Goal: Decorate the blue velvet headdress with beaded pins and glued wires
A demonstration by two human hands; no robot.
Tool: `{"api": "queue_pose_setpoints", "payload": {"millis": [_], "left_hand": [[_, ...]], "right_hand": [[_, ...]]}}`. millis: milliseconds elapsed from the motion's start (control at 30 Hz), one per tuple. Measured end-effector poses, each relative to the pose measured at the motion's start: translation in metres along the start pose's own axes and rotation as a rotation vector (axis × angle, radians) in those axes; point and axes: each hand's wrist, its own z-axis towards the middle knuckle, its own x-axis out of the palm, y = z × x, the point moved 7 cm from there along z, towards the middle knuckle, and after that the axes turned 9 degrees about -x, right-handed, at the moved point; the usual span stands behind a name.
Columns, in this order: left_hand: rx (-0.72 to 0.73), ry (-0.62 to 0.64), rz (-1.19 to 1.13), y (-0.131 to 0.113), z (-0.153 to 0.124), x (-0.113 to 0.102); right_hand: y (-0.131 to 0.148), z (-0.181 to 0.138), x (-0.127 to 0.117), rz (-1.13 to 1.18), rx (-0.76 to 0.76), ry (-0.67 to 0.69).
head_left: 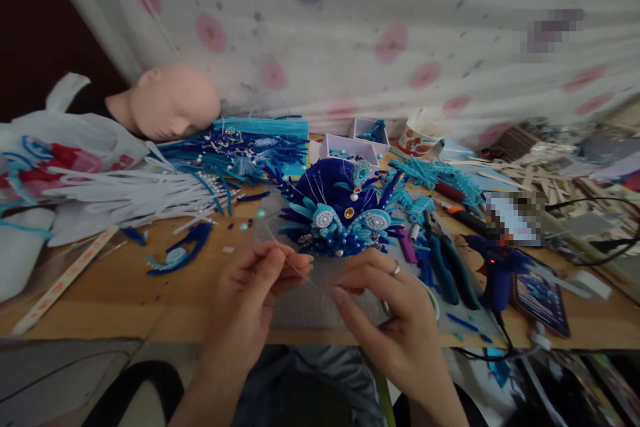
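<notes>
My left hand is closed, its thumb and forefinger pinching a thin clear thread that slants down toward the right. Opposite it, my right hand has its thumb and forefinger tips brought close together near the thread's far end; whether they grip it is too fine to make out. A ring shows on one of its fingers. Just beyond both hands stands a blue beaded headpiece, dark blue behind, with lighter petals, pearl-covered ovals and a yellow gem in front. Neither hand visibly touches it.
Pliers, a blue glue gun and a phone lie on the right. White strips and a mannequin head are at the left. Small white boxes stand behind the headpiece. A curved blue piece rests left of my hands.
</notes>
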Motion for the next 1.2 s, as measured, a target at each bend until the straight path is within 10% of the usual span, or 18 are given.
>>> {"api": "queue_pose_setpoints", "payload": {"millis": [267, 900, 1200], "left_hand": [[0.103, -0.139, -0.197, -0.007, -0.011, -0.008], [0.216, -0.146, 0.324, -0.001, -0.021, -0.018], [0.56, -0.284, 0.697, -0.01, -0.039, -0.003]], "right_hand": [[-0.006, -0.025, 0.005, 0.072, 0.013, -0.367], [0.002, -0.038, 0.01, -0.118, -0.096, -0.364], [0.009, -0.03, 0.023, -0.308, -0.138, -0.358]]}}
